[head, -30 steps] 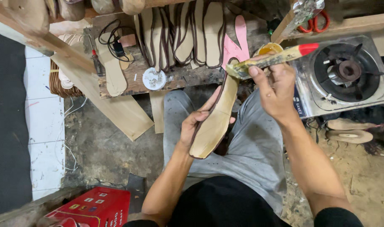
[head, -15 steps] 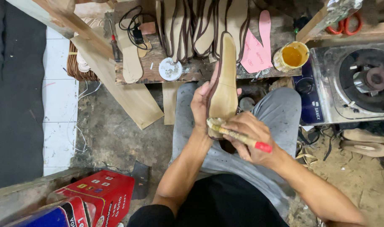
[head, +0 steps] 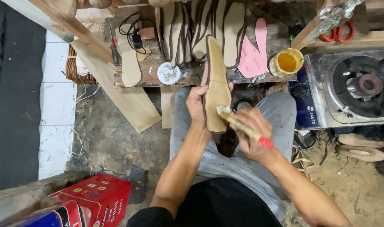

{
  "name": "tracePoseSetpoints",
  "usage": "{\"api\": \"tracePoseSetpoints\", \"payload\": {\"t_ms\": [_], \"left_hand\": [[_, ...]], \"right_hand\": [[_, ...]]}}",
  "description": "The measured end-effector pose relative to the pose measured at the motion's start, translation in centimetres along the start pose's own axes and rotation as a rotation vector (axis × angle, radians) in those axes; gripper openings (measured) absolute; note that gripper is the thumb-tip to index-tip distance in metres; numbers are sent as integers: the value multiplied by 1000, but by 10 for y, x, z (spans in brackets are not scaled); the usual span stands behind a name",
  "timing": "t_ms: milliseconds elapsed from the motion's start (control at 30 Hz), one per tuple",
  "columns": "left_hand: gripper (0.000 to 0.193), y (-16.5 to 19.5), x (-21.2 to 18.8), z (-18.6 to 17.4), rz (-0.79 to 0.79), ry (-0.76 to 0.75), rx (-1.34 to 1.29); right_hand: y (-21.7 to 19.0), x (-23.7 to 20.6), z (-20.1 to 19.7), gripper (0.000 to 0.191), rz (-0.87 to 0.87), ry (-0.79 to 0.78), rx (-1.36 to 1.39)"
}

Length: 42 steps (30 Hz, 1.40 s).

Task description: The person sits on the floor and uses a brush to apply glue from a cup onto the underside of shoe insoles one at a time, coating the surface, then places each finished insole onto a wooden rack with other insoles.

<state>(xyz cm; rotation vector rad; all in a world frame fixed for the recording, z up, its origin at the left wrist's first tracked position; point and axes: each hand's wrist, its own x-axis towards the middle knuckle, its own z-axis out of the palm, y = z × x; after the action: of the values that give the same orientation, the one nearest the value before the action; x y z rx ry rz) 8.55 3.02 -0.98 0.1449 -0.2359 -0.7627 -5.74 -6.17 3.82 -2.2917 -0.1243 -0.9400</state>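
Observation:
My left hand (head: 197,102) grips a long tan shoe insole (head: 217,80) with a dark edge, held upright over my lap. My right hand (head: 251,133) holds a glue brush (head: 242,126) with a red-tipped handle, and its bristles touch the lower part of the insole. A small pot of yellow glue (head: 287,62) stands on the low wooden board (head: 192,75) just beyond my knees. Several more insoles (head: 192,29) with dark straps lie in a row on that board. A pink paper pattern (head: 253,56) lies beside the glue pot.
A single-burner gas stove (head: 356,88) sits at the right. Red-handled scissors (head: 337,33) hang above it. A round white lid (head: 168,73) and a black cable (head: 133,29) rest on the board. A red box (head: 95,199) lies bottom left. Wooden soles (head: 360,151) lie on the floor at right.
My right hand has brought the brush from the glue pot down to the insole. My left hand has turned the insole more upright. The camera view shifted slightly.

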Motion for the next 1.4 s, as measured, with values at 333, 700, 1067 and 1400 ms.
{"api": "tracePoseSetpoints", "payload": {"t_ms": [333, 700, 1067, 1400], "left_hand": [[73, -11, 12, -16, 227, 253, 87], [60, -52, -33, -13, -636, 350, -56], [43, -86, -11, 52, -272, 156, 376], [24, -143, 239, 65, -19, 163, 102]], "right_hand": [[-5, -47, -1, 16, 257, 17, 257], [79, -40, -24, 56, 939, 548, 1569], [65, -63, -106, 33, 474, 939, 1123], [53, -104, -86, 24, 646, 1002, 1124]]}}
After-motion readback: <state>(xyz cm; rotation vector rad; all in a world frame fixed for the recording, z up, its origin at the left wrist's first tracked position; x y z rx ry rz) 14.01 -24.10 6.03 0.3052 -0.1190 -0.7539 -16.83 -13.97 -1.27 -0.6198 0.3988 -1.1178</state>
